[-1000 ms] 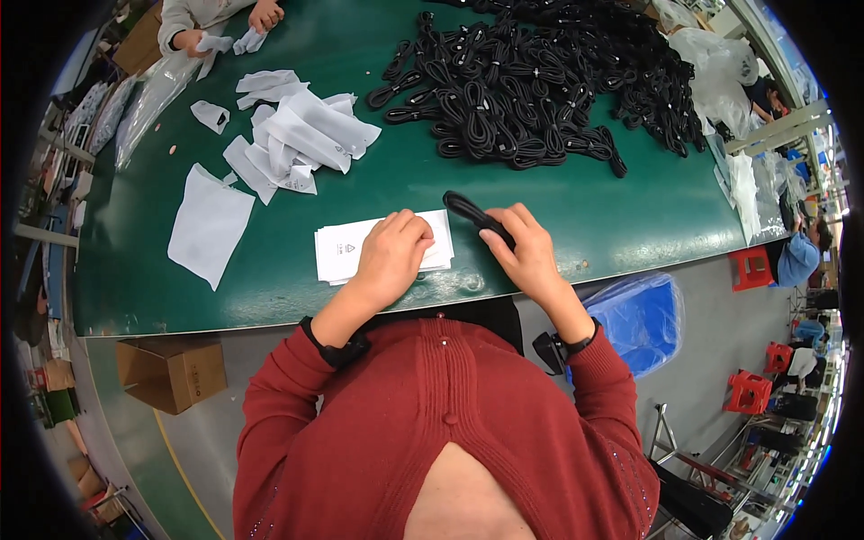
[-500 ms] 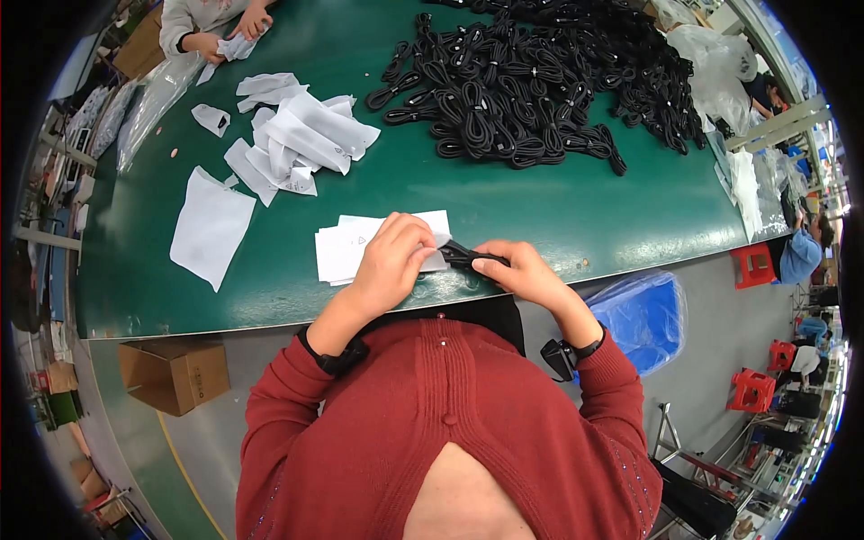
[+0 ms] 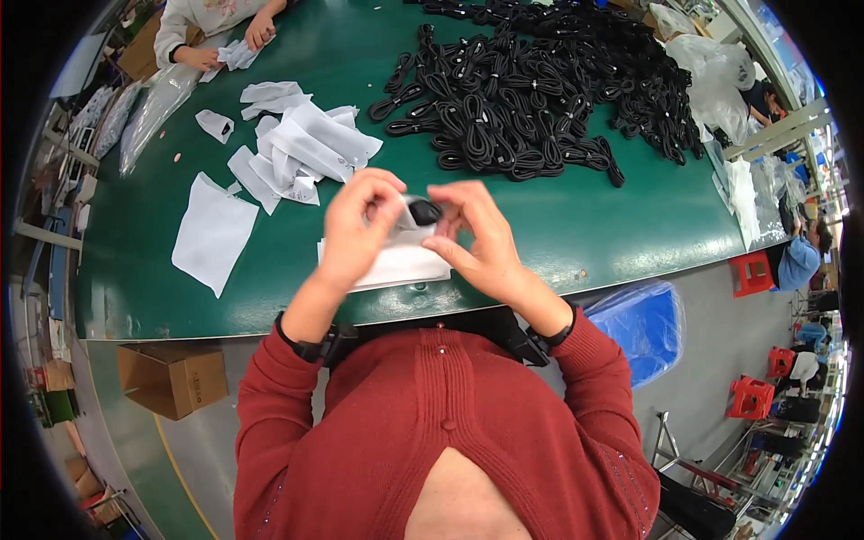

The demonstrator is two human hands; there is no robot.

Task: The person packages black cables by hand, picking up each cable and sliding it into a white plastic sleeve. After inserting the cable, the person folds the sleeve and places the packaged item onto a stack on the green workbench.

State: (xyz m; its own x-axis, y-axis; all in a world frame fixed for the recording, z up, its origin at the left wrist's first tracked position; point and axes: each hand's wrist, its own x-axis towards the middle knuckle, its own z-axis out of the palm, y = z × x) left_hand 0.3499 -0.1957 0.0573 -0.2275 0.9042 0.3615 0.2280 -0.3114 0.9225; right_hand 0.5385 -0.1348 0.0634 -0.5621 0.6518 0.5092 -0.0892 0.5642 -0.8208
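Note:
Between my hands a small white bag (image 3: 407,236) is held up over the table, with a bundled black cable (image 3: 423,212) showing in its mouth. My left hand (image 3: 358,229) pinches the bag's left edge between thumb and fingers. At the opposite edge my right hand (image 3: 481,236) has its fingers curled round the bag's mouth beside the cable; its fingertips are slightly blurred. Below them lies a flat stack of white bags (image 3: 396,270) near the table's front edge, partly hidden by my left hand.
Many bundled black cables (image 3: 522,108) form a heap at the far right of the green table (image 3: 576,220). White bags (image 3: 310,139) lie piled at the far left, with a single one (image 3: 214,232) nearer. A co-worker's hands (image 3: 259,31) handle white bags across the table. A blue bin (image 3: 643,328) stands below right.
The cable has gone from my right hand into the mouth of the bag. Both hands have risen away from the stack, and my right hand has moved left to the bag's edge.

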